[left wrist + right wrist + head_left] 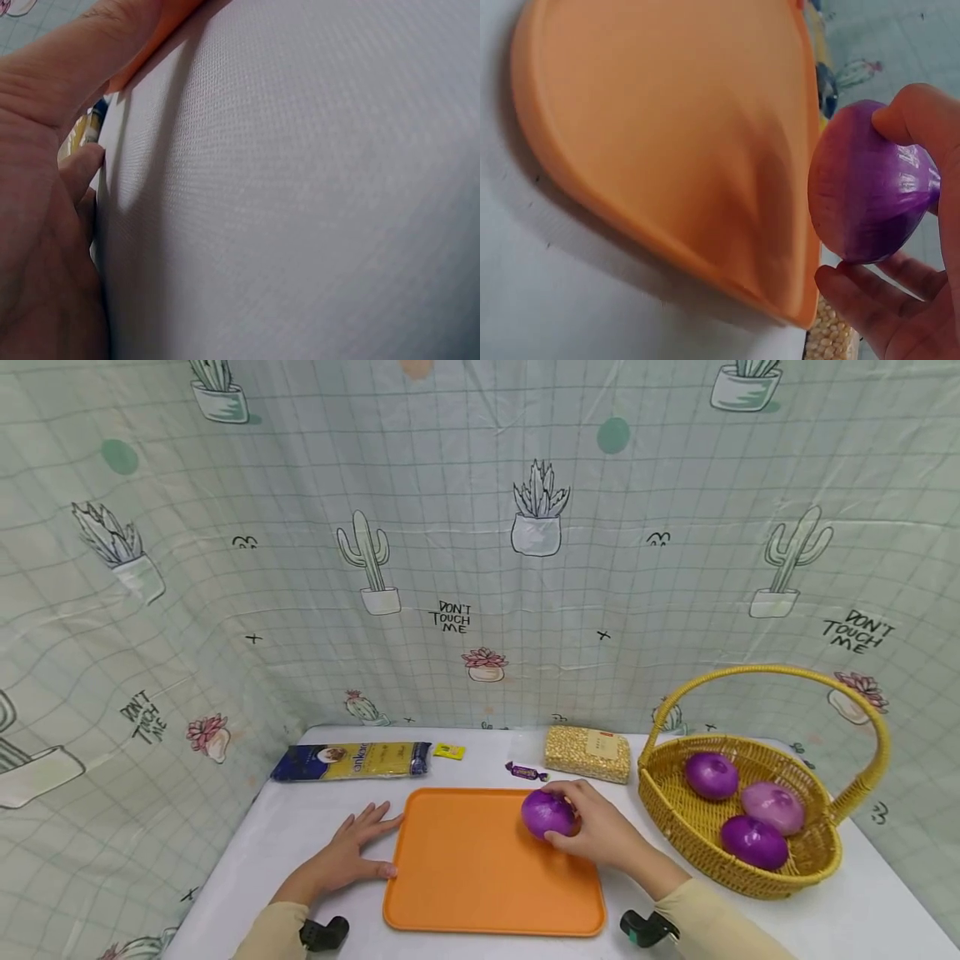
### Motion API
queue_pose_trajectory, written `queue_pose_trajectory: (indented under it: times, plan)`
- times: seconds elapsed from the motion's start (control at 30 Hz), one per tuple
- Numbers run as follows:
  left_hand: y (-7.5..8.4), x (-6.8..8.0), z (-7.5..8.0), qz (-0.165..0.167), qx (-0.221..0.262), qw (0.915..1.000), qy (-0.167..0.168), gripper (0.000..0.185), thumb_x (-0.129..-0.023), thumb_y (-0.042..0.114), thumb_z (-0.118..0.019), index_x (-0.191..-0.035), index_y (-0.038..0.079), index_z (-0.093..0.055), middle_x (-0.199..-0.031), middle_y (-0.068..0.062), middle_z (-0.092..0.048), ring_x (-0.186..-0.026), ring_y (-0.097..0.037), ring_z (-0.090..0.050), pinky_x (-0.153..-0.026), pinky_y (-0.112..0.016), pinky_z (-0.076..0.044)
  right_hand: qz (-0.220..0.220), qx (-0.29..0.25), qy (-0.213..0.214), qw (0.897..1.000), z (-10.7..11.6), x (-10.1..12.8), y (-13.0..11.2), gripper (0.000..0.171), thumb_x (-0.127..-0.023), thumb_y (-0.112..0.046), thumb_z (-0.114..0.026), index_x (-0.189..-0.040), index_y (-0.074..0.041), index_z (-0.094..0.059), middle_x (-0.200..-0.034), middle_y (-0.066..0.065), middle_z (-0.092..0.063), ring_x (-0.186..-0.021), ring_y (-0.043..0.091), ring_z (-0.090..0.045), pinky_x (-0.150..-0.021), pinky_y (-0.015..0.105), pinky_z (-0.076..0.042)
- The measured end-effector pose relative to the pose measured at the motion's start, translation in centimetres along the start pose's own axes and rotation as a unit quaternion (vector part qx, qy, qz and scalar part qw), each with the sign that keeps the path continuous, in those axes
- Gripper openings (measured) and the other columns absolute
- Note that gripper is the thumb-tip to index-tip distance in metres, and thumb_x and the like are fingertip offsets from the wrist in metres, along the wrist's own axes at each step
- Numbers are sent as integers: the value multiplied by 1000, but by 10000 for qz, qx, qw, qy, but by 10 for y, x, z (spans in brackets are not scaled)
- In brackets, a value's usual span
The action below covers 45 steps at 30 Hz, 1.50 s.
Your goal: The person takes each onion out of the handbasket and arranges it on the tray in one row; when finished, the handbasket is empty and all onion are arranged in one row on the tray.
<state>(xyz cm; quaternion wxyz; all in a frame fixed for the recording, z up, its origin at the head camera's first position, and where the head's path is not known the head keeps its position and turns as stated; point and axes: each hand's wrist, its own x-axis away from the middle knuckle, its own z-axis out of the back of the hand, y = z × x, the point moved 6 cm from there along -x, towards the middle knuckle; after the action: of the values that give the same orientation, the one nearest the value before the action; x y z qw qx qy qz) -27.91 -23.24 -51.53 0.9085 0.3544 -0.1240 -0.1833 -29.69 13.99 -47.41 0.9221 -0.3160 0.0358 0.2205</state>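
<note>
My right hand (596, 828) pinches a shiny purple onion (543, 814) between thumb and fingers, over the right part of an orange tray (472, 877). In the right wrist view, the onion (855, 187) shows above the tray surface, with a shadow cast on the tray. My left hand (345, 857) lies at the tray's left edge with fingers spread, its thumb and fingertips right at the rim. The left wrist view shows that thumb (82, 56) against the orange rim, with white tabletop beside it.
A yellow wicker basket (678, 822) with a tall handle stands at the right, holding several purple onions (753, 842). Along the back lie a blue-and-yellow packet (352, 761), a small yellow packet (450, 751), a purple-wrapped candy (527, 772) and a bag of yellow kernels (581, 753).
</note>
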Motion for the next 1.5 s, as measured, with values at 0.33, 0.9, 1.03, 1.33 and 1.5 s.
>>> queue_pose_trajectory:
  times: [0.33, 0.9, 1.03, 1.33, 1.5]
  plan:
    - [-2, -2, 0, 5, -45, 10000, 23, 87, -82, 45, -83, -153, 9, -47, -164, -25, -24, -152, -51, -7, -119, -67, 5, 287, -54, -138, 9995, -11, -12, -14, 59, -80, -29, -85, -131, -19, -58, -121, 6, -58, -106, 24, -62, -89, 45, -57]
    - [-6, 2, 2, 200, 19, 9998, 86, 87, -80, 46, -84, -151, 9, -49, -164, -25, -25, -152, -50, -6, -120, -66, 6, 671, -147, -234, 9974, -41, -37, -37, 57, -81, -33, -83, -132, -21, -59, -126, 5, -57, -111, 25, -62, -92, 46, -56]
    - [-5, 1, 1, 240, 58, 9997, 81, 88, -79, 46, -85, -151, 10, -49, -164, -24, -25, -152, -50, -6, -120, -66, 6, 649, -225, -308, 9972, -49, -41, -38, 56, -82, -31, -82, -132, -21, -59, -126, 6, -54, -112, 25, -60, -95, 45, -55]
    - [-4, 0, 0, 244, 29, 9997, 86, 88, -79, 46, -85, -151, 10, -50, -164, -24, -25, -152, -49, -6, -120, -65, 6, 500, -339, -404, 9974, -62, -54, -47, 58, -83, -33, -82, -135, -21, -58, -126, 7, -54, -112, 24, -60, -94, 43, -55]
    - [-4, -2, -1, 153, 5, 9998, 93, 87, -79, 46, -85, -151, 9, -50, -164, -24, -26, -152, -49, -7, -120, -65, 6, 580, -271, -375, 9972, -72, -61, -52, 59, -83, -34, -82, -135, -20, -58, -124, 8, -55, -110, 24, -60, -94, 43, -56]
